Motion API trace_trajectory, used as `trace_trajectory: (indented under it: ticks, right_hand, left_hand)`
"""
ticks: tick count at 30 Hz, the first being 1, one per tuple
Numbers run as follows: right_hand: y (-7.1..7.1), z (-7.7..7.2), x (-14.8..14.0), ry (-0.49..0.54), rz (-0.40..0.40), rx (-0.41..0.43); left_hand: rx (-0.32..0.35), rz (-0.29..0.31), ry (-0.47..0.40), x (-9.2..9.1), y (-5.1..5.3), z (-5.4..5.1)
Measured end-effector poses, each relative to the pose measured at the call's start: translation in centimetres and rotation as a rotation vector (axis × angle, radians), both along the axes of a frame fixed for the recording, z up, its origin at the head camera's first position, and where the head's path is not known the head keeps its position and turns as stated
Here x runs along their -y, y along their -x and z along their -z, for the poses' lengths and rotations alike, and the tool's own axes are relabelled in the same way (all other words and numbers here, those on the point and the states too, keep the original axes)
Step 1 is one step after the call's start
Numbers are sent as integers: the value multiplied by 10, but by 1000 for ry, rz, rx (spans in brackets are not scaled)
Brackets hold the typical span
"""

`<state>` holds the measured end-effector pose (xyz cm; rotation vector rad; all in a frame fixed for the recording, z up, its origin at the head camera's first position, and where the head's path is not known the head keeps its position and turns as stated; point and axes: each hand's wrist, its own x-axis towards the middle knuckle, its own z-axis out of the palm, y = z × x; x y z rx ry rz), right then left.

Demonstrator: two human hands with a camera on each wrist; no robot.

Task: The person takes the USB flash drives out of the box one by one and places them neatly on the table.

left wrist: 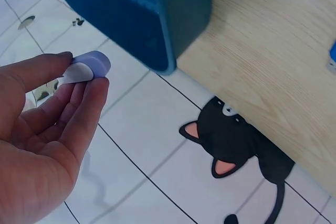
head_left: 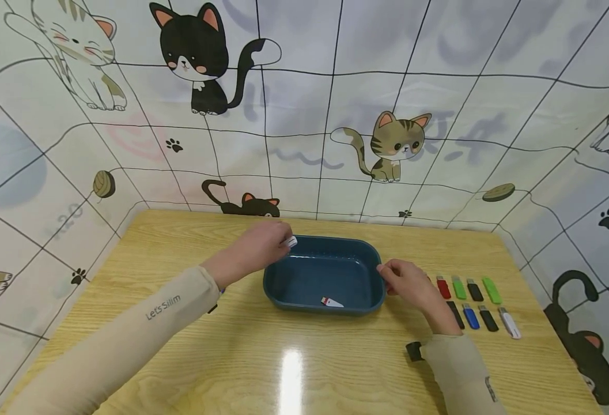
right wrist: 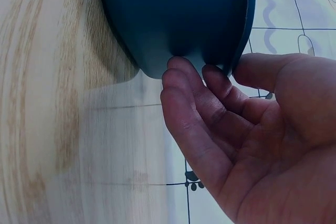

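Observation:
My left hand [head_left: 260,245] pinches a small white-and-lavender piece [left wrist: 92,67], seemingly a USB flash drive, between thumb and fingertips. It is over the left back corner of a dark blue plastic tub [head_left: 325,244]. In the left wrist view the piece is apart from the tub's rim. My right hand [head_left: 410,283] grips the tub's right rim, thumb on the inner side and fingers against the outer wall [right wrist: 173,19]. Inside the tub, near its front wall, lies a white flash drive [head_left: 333,302] with a red end.
Right of the tub, several flash drives lie in two rows, among them a red one [head_left: 443,287], a blue one [head_left: 471,316] and a white one [head_left: 509,323]. A blue object [left wrist: 333,56] shows partly at the left wrist view's edge. Cat-printed cloth [head_left: 304,104] stands behind the wooden table [head_left: 252,357].

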<state>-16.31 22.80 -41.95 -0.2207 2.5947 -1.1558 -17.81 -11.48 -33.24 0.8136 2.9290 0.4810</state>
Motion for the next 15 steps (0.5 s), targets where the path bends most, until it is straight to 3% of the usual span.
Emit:
trace_trajectory:
  ticks: [9, 15]
  right_hand:
    - [-1, 0, 0, 0, -6, -1]
    - [-2, -2, 0, -3, -8, -5]
  left_hand:
    - [39, -112, -93, 36, -4, 2]
    - [85, -176, -151, 60, -10, 9]
